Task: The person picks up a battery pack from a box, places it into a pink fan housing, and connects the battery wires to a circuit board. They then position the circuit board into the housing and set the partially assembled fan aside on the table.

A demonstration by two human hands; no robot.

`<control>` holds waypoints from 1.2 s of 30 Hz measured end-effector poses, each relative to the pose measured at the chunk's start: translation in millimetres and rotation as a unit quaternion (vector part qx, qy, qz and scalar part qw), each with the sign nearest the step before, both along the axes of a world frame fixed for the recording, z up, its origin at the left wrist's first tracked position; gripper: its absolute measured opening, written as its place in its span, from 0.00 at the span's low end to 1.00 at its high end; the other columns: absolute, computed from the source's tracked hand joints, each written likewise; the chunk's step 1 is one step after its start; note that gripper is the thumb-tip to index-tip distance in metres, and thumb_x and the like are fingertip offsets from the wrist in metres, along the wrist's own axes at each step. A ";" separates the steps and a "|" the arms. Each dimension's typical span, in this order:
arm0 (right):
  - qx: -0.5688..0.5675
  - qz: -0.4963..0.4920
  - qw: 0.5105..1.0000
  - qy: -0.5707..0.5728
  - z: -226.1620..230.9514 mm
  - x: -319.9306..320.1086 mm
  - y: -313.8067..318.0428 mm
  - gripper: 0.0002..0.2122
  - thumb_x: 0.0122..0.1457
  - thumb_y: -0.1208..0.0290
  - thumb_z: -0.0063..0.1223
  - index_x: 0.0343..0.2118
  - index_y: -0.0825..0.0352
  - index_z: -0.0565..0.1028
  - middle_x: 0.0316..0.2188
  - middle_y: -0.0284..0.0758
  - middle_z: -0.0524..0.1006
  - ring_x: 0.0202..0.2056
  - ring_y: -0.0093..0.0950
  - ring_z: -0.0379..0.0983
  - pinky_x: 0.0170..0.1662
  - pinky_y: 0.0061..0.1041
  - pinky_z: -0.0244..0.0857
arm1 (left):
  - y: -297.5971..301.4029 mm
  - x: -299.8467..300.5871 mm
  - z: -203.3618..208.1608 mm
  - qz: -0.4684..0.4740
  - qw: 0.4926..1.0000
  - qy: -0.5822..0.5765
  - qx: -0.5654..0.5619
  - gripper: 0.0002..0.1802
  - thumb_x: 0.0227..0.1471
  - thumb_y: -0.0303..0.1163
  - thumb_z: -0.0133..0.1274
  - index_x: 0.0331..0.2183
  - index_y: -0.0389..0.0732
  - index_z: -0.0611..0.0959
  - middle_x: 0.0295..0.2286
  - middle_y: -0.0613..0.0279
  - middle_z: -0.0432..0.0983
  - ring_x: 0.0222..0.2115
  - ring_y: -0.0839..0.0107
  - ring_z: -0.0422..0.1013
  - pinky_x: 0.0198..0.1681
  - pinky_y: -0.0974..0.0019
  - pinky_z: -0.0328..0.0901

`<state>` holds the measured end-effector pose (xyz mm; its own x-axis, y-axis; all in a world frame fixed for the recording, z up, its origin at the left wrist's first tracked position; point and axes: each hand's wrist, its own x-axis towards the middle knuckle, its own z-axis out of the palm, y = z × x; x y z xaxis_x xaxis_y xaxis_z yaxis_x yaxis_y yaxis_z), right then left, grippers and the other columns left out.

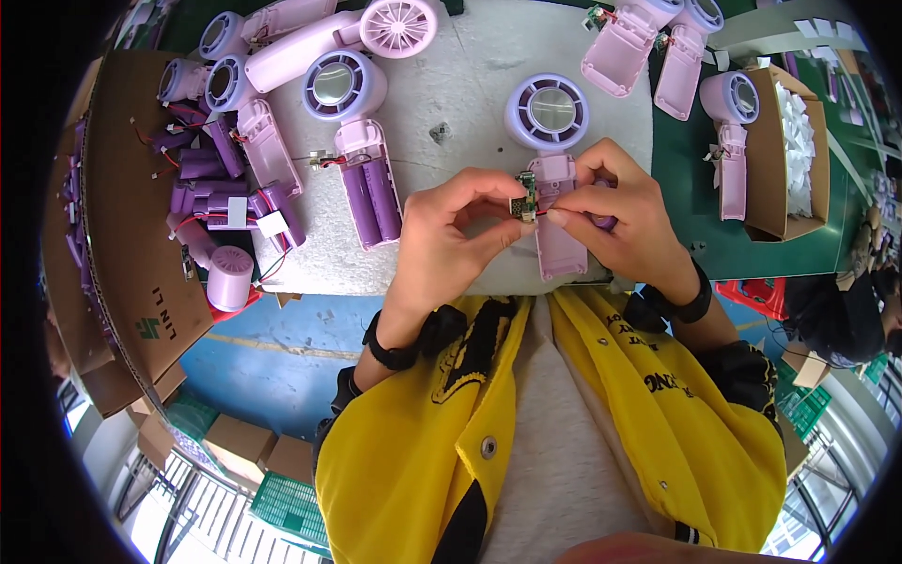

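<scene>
Apparently wiring a circuit board (525, 198)
Over a pink fan housing (562, 254) on the tabletop (460, 103), the left hand (449, 226) is pinching the board while the right hand (628, 209) is gripping a red wire (542, 212) and cupping a purple battery (604, 223); next likely calls for steady alignment.

On the worktop (681, 193), a fan shell (562, 249) lies partly beneath the right hand (625, 211), with a circuit board (527, 195) between it and the left hand (443, 226). Left lies another shell (361, 139) containing battery cells (374, 202), then piled batteries (209, 188) near a carton (127, 207); far right, a third shell (733, 179) sits beside a box (806, 226).
</scene>
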<state>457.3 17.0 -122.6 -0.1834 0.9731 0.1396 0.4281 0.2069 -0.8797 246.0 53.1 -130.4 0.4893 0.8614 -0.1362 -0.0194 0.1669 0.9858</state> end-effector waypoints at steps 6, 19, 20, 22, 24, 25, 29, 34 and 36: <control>0.011 0.024 1.000 -0.003 -2.8 6.3 -0.4 0.05 0.49 0.81 0.62 0.29 0.70 0.78 0.32 0.34 0.69 0.26 0.25 0.67 0.29 0.22 0.63 | 6.9 1.5 7.5 -0.042 0.991 0.068 0.111 0.21 0.44 0.10 0.57 0.43 0.33 0.81 0.39 0.57 0.78 0.38 0.72 0.76 0.42 0.70 0.71; 0.094 -0.048 0.993 -0.045 0.2 -8.2 1.5 0.18 0.42 0.83 0.65 0.39 0.69 0.76 0.33 0.39 0.74 0.31 0.32 0.73 0.33 0.25 0.68 | 4.8 7.7 3.4 -0.027 0.986 0.115 0.121 0.23 0.41 0.16 0.60 0.43 0.40 0.83 0.37 0.55 0.81 0.34 0.64 0.79 0.36 0.67 0.74; 0.110 -0.040 0.991 -0.058 0.8 -7.9 1.7 0.18 0.41 0.83 0.65 0.39 0.68 0.76 0.32 0.39 0.74 0.31 0.32 0.74 0.33 0.26 0.69 | 6.1 8.1 2.1 -0.022 0.984 0.100 0.144 0.22 0.41 0.15 0.59 0.43 0.39 0.83 0.36 0.56 0.81 0.34 0.65 0.79 0.36 0.68 0.73; 0.114 -0.039 0.991 -0.065 0.9 -7.1 1.2 0.19 0.41 0.83 0.66 0.39 0.68 0.76 0.33 0.40 0.74 0.31 0.32 0.74 0.33 0.26 0.69 | 8.0 8.9 0.1 -0.013 0.979 0.070 0.191 0.22 0.41 0.13 0.58 0.42 0.37 0.84 0.36 0.56 0.80 0.34 0.68 0.78 0.38 0.70 0.72; 0.124 -0.042 0.988 -0.077 0.2 -6.4 0.2 0.19 0.40 0.82 0.67 0.39 0.68 0.76 0.33 0.40 0.74 0.31 0.32 0.74 0.33 0.26 0.69 | 8.2 9.3 0.9 -0.009 0.978 0.072 0.195 0.21 0.41 0.14 0.59 0.41 0.37 0.85 0.35 0.56 0.81 0.33 0.68 0.78 0.37 0.70 0.72; 0.123 -0.041 0.988 -0.079 -0.4 -6.4 -0.1 0.19 0.40 0.82 0.67 0.39 0.68 0.76 0.33 0.40 0.74 0.31 0.32 0.74 0.33 0.26 0.69 | 8.6 9.7 1.6 -0.007 0.977 0.075 0.201 0.20 0.41 0.14 0.59 0.40 0.37 0.85 0.35 0.56 0.81 0.33 0.68 0.78 0.37 0.70 0.72; 0.132 -0.051 0.987 -0.076 -2.1 -6.1 0.2 0.20 0.39 0.82 0.68 0.39 0.69 0.77 0.34 0.40 0.75 0.30 0.33 0.74 0.32 0.26 0.69 | 8.4 11.2 0.6 0.003 0.971 0.082 0.223 0.17 0.40 0.16 0.60 0.37 0.38 0.86 0.33 0.58 0.81 0.29 0.68 0.78 0.33 0.70 0.73; 0.144 -0.052 0.984 -0.088 -3.4 -6.7 0.3 0.21 0.38 0.83 0.68 0.40 0.67 0.79 0.34 0.38 0.74 0.29 0.28 0.74 0.30 0.23 0.68 | 7.5 10.8 -3.6 0.015 0.966 0.084 0.243 0.16 0.39 0.17 0.61 0.36 0.38 0.87 0.31 0.58 0.80 0.27 0.69 0.78 0.30 0.71 0.73; 0.133 -0.050 0.986 -0.084 -4.6 -6.6 -1.1 0.20 0.37 0.83 0.68 0.39 0.67 0.80 0.34 0.37 0.74 0.28 0.26 0.73 0.29 0.22 0.67 | 7.2 10.9 -4.1 0.017 0.966 0.086 0.242 0.16 0.39 0.17 0.61 0.35 0.38 0.87 0.31 0.58 0.80 0.27 0.69 0.78 0.30 0.70 0.73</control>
<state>450.7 16.0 -127.2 -0.1305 0.9203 0.3689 0.5940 0.3705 -0.7141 256.9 60.3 -134.5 0.4662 0.8596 0.2092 0.1541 -0.3117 0.9376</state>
